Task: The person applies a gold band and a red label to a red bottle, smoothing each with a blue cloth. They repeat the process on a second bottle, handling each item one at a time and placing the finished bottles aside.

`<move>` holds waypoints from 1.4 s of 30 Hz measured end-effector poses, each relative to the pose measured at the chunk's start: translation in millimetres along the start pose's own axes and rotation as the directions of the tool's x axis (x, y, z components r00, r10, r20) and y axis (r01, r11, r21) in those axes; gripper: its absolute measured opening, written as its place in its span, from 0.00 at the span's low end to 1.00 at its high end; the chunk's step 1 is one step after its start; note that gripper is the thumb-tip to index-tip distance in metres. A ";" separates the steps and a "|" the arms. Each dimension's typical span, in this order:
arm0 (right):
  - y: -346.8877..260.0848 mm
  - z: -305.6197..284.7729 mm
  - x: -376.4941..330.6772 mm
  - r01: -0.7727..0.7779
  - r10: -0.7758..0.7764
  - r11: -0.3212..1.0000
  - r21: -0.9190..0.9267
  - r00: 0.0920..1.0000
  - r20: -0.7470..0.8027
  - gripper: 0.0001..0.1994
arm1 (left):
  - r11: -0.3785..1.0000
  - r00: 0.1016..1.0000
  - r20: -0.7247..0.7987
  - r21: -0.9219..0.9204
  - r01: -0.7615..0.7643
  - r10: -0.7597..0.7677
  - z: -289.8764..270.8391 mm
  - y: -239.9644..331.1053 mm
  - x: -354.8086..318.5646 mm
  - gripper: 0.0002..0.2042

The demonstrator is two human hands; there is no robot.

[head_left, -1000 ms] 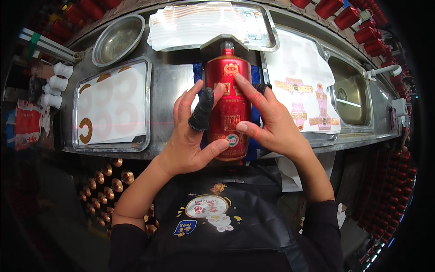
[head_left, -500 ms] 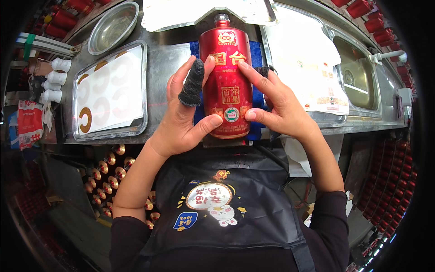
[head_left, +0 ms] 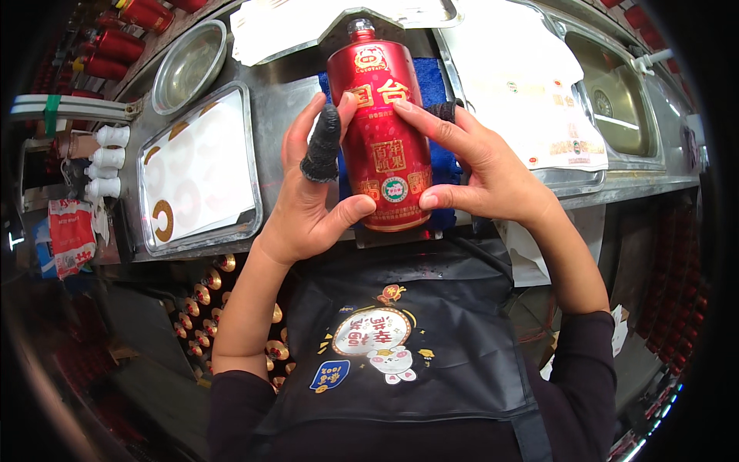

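Observation:
A red bottle [head_left: 381,132] with gold lettering, a round green-and-white emblem and a grey neck lies flat on a blue cloth [head_left: 433,81], its neck pointing away from me. My left hand [head_left: 304,212] bears on its left side, thumb low near the base and a fingertip higher up. A black finger cover [head_left: 322,146] sheathes one finger, which stands off the surface. On the other side, my right hand [head_left: 485,177] presses its index fingertip to the front and its thumb near the lower right edge. A second black cover [head_left: 444,112] shows behind that index finger.
Left of the bottle is a metal tray [head_left: 255,185] with a white sheet and gold C-shaped labels. Behind it stands a metal bowl [head_left: 188,68]. Printed label sheets [head_left: 523,92] lie to the right, beside a sink [head_left: 608,92]. Another tray [head_left: 445,11] sits beyond the bottle.
The whole view has shifted and tilted slightly, so the bottle now leans left in it. Both hands keep nearly the same contact with the bottle; my right index fingertip sits slightly farther left on it.

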State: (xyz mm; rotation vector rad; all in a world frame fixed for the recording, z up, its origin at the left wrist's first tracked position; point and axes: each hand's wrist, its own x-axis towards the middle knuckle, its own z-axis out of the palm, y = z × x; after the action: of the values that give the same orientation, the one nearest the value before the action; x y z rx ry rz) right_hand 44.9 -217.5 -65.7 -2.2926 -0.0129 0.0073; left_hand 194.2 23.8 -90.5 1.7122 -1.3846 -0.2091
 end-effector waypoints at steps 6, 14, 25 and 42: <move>1.9 1.9 1.8 -0.062 0.060 0.991 0.122 0.998 0.015 0.50 | 0.999 1.000 0.026 -0.045 0.017 -0.016 2.0 1.7 -0.5 0.49; 3.6 0.0 -0.5 -0.043 0.042 0.997 0.060 0.999 0.012 0.51 | 0.997 1.000 0.009 -0.078 0.027 -0.026 2.7 0.7 -0.3 0.49; 10.8 4.8 2.6 0.031 -0.029 0.997 0.068 0.999 -0.036 0.53 | 1.000 1.000 0.026 -0.025 -0.011 0.012 1.5 -5.8 -0.6 0.51; 12.1 5.6 1.4 -0.048 0.054 0.991 0.125 0.998 -0.042 0.56 | 0.995 1.000 0.015 -0.102 0.009 -0.007 4.8 -13.6 -7.8 0.51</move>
State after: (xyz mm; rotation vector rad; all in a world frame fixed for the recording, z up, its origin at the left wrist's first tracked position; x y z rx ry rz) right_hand 46.4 -221.4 -78.5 -2.1681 0.0686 -0.0173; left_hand 197.9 27.5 -106.1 1.6351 -1.3549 -0.2930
